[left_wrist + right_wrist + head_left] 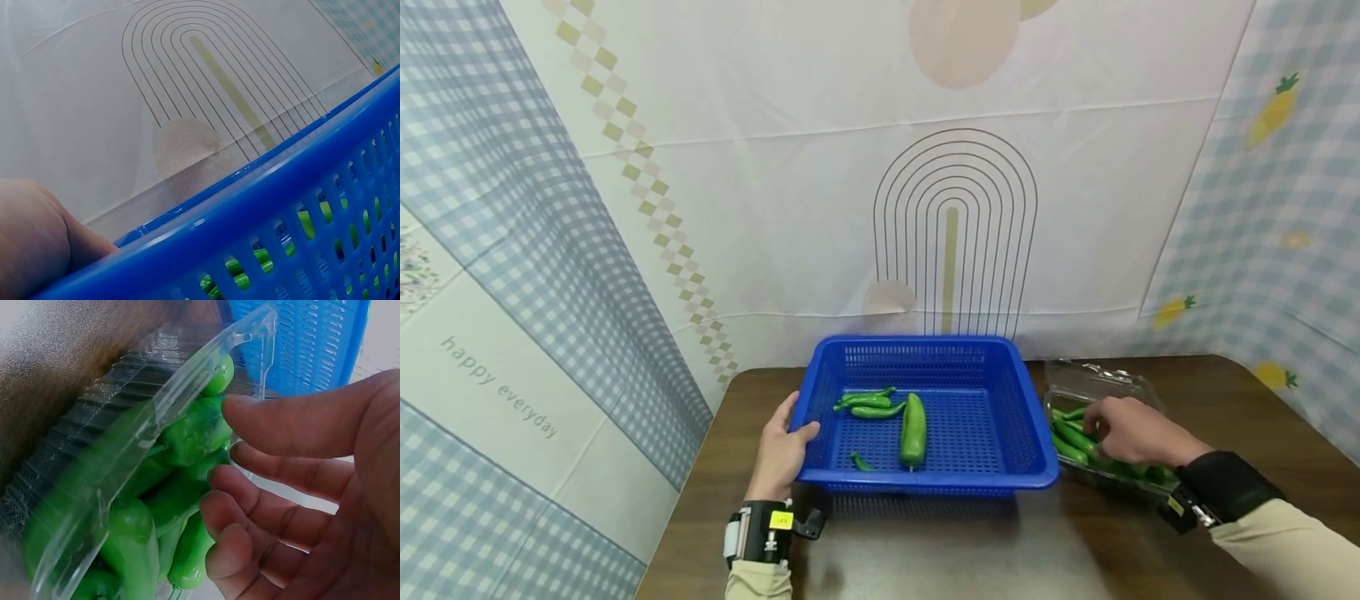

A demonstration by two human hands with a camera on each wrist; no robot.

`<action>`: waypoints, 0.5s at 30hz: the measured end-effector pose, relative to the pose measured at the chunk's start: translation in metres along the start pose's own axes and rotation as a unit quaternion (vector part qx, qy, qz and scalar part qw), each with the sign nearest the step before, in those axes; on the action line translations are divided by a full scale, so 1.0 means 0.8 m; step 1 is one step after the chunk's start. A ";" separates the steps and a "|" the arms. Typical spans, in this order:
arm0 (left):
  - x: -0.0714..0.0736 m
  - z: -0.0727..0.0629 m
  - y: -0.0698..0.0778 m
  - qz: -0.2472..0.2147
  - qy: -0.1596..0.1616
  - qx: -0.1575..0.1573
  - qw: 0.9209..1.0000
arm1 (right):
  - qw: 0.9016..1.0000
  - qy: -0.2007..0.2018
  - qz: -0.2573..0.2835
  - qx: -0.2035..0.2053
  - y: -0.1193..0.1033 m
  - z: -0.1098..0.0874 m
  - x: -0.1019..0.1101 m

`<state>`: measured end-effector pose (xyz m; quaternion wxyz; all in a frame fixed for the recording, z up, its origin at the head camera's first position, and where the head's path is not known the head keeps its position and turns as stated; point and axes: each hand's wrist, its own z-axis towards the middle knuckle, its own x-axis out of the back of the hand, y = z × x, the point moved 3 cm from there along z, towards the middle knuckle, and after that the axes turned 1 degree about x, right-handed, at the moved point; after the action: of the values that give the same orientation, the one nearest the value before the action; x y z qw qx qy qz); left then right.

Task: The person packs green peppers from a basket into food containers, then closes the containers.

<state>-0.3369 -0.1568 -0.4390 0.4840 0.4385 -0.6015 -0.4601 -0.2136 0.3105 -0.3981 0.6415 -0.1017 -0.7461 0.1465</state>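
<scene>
My left hand [781, 450] grips the left rim of a blue plastic basket [1037, 454], thumb over the inner side. In the basket lie one large green pepper [913, 429], several slim green peppers [871, 402] and a small one [861, 462] near the front. To the right, my right hand [1138, 429] reaches over a clear plastic container [1097, 379] full of green peppers [1070, 442]. In the right wrist view its thumb and loosely bent fingers [234, 494] are apart, fingertips right at the peppers [197, 431], nothing held between them.
Both basket and container stand on a brown wooden table [925, 550], the basket's front side raised a little in the head view. A white patterned cloth [775, 208] hangs close behind. Blue checked cloths [550, 208] flank the table.
</scene>
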 end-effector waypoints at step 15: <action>-0.003 -0.002 0.001 -0.002 0.006 0.001 1.000 | 0.996 0.076 -0.017 0.040 -0.038 0.026 0.027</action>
<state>-0.3355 -0.1549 -0.4384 0.4865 0.4426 -0.5983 -0.4577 -0.2366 0.2877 -0.3705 0.7023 -0.0741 -0.6902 0.1578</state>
